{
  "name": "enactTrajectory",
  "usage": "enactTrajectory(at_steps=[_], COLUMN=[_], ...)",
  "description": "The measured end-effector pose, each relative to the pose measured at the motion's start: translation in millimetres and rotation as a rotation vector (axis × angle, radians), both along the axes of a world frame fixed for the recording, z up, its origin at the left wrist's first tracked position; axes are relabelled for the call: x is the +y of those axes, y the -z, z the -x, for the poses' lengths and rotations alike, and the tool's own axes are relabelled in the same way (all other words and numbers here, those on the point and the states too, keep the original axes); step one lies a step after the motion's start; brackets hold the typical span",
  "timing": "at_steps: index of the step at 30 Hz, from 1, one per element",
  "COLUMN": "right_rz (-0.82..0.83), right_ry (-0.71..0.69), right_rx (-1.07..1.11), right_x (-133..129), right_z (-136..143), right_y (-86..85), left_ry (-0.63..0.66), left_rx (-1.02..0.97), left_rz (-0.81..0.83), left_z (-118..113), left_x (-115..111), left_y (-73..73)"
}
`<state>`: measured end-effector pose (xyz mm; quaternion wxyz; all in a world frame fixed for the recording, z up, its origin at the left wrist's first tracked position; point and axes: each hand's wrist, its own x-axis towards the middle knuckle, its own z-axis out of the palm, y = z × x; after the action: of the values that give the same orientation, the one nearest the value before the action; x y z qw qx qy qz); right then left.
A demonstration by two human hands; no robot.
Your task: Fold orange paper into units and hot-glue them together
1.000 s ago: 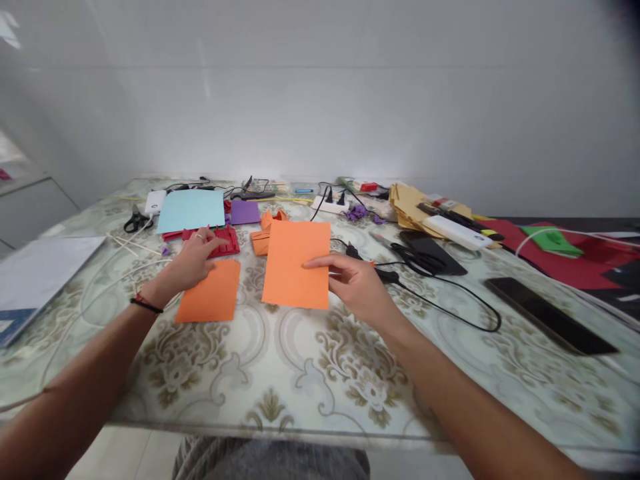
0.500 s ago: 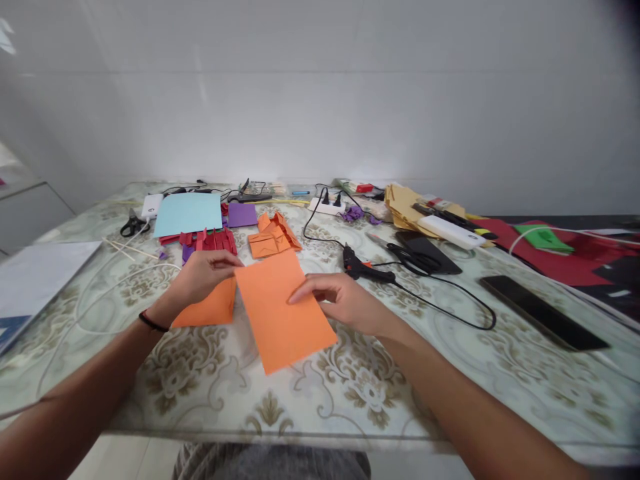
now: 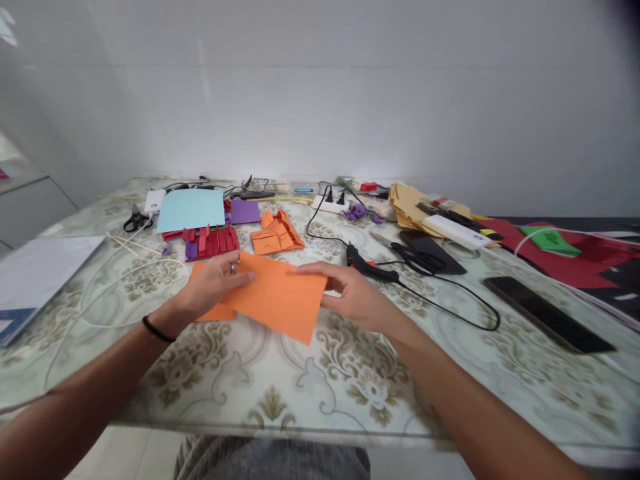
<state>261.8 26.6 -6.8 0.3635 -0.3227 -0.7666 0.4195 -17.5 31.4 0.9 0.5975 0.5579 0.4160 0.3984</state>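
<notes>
A sheet of orange paper (image 3: 280, 297) is held above the table between my two hands. My left hand (image 3: 213, 287) pinches its left end, thumb on top and a ring on one finger. At the sheet's upper right corner, my right hand (image 3: 353, 293) grips the edge with the fingers behind it. Under my left hand lies a second orange sheet (image 3: 215, 312), partly covered. Just beyond are folded red paper pieces (image 3: 215, 241) and folded orange paper pieces (image 3: 280, 237).
Behind lie a light blue sheet (image 3: 193, 208) and a purple square (image 3: 245, 211). To the right are a black glue gun (image 3: 367, 265) with its cord, scissors (image 3: 413, 257), and a phone (image 3: 547, 313). A white power strip (image 3: 330, 203) stands near the wall. Black scissors (image 3: 136, 219) rest at the left.
The orange sheet has turned from slanting upright to lying more sideways. My left hand has moved down and now has its thumb over the sheet; my right hand has shifted to its upper right corner.
</notes>
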Motion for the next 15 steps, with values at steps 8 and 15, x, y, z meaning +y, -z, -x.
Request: enactTrajectory(at_steps=[8, 15], right_rz=[-0.283, -0.140], right_ry=[0.045, 0.034], right_rx=[0.047, 0.158], right_x=[1, -6], right_z=[3, 8], right_y=[7.1, 4.7], left_ry=[-0.153, -0.102], left_rx=[-0.180, -0.227], left_rz=[-0.006, -0.038], left_z=[-3, -9], left_x=[1, -8], left_y=[-3.1, -5.0])
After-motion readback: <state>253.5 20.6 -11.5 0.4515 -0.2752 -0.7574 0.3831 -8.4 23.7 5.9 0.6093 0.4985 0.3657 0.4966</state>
